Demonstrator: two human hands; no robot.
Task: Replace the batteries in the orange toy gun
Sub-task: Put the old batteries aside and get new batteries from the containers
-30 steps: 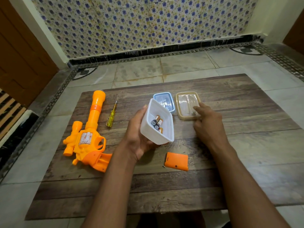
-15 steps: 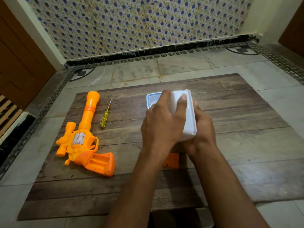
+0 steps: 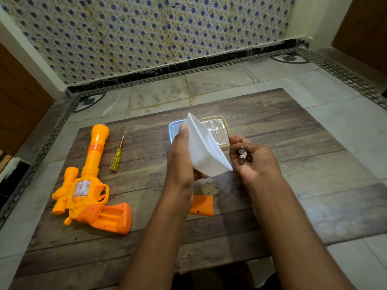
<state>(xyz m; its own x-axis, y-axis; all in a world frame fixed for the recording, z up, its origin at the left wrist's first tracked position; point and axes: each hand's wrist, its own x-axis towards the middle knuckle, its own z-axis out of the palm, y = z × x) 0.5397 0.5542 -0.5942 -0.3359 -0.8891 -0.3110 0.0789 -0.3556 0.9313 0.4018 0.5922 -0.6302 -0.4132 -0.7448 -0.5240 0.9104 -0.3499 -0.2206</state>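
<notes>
The left hand point(image 3: 180, 158) is wrapped around a white tub point(image 3: 206, 150), thumb up along its side, tipping it so the open mouth faces right, towards the other hand. The right hand point(image 3: 254, 162) sits just beside the tub's lower rim, palm up and cupped, fingers curled loosely around a small cluster of batteries point(image 3: 243, 155); how many there are is hard to tell. Behind the tub, a blue-rimmed lid point(image 3: 172, 130) peeks out on the left and a tan-rimmed clear lid point(image 3: 218, 130) on the right, both flat on the wooden table point(image 3: 293, 143). Below the left wrist, an orange battery cover point(image 3: 202, 205) lies flat, partly hidden by the forearm. Out to the left, well apart from both hands, lies the orange toy gun point(image 3: 88, 185) on its side. Its long axis runs away from the person, barrel pointing to the far edge of the table, grip angled back towards the near right. The battery bay in the grip is open and facing up, slots showing. Between the barrel and the left hand rests a yellow screwdriver point(image 3: 117, 155), roughly parallel to the barrel, tip pointing away.
</notes>
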